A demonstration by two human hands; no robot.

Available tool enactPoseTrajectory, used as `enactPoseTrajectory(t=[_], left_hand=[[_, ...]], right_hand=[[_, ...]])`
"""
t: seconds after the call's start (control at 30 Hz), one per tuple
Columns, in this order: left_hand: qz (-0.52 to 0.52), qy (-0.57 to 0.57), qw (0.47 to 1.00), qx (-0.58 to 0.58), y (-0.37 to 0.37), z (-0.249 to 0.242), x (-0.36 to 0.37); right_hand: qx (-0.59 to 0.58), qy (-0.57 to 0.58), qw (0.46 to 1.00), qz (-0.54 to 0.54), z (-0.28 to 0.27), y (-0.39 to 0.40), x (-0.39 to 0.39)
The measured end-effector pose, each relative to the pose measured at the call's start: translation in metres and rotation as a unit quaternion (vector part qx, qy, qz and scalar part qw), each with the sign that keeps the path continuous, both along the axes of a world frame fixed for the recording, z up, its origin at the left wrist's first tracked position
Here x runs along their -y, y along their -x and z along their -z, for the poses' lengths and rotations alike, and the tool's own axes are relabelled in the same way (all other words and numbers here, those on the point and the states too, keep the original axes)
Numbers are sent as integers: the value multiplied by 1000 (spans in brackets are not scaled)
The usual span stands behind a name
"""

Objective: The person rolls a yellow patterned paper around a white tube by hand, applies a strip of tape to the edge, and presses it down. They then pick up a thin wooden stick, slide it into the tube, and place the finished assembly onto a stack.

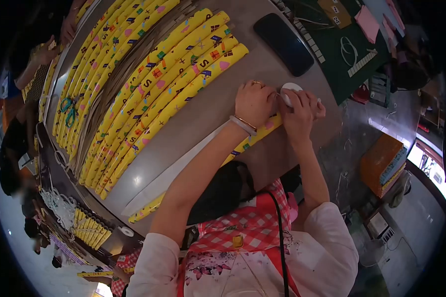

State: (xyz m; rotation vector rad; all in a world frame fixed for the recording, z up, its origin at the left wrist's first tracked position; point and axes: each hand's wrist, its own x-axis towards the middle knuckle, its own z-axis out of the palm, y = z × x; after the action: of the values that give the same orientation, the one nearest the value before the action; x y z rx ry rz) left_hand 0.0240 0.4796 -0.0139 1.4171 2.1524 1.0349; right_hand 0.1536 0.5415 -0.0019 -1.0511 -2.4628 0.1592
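Both of my hands are together at the right part of the brown table, over the end of a yellow patterned strip [255,139] with a white edge. My left hand [255,104], with a bracelet at the wrist, has its fingers curled down at the strip's end; what they hold is hidden. Close beside it my right hand [298,111] is wrapped round a small white roll [291,87]. The strip runs under my forearms to the lower left. Several rolled yellow patterned tubes [158,94] lie side by side left of my hands.
A black phone [284,44] lies beyond my hands. Teal scissors [69,111] rest on the tubes at the left. A green mat [332,64] with paper pieces is at the upper right. Other people are along the left side, one with a hand [37,62] near the tubes.
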Motion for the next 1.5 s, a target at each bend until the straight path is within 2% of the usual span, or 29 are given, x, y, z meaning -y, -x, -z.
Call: enactPoseTrajectory(t=[0.17,0.4,0.5,0.57,0.77,1.2,1.37,1.5], left_hand=[[34,-61,997,-42,2,4,-2],[59,-68,994,-54,6,5,-4],[61,-56,996,-36,7,5,-6],[46,-21,999,15,7,5,-7],[56,-32,996,60,14,9,-10],[77,-17,993,86,20,4,-11],[101,42,987,115,25,2,-11],[88,19,986,141,27,0,-9]], right_hand=[[12,0,1000,14,-4,2,-2],[-20,-3,1000,1,3,2,-3],[-33,-13,999,-19,6,1,-4],[-46,-20,999,-19,12,3,-4],[-77,-26,997,-13,11,6,-1],[-99,-54,993,-19,13,6,2],[-131,-62,989,-24,14,8,3],[-123,-62,990,-42,12,4,3]])
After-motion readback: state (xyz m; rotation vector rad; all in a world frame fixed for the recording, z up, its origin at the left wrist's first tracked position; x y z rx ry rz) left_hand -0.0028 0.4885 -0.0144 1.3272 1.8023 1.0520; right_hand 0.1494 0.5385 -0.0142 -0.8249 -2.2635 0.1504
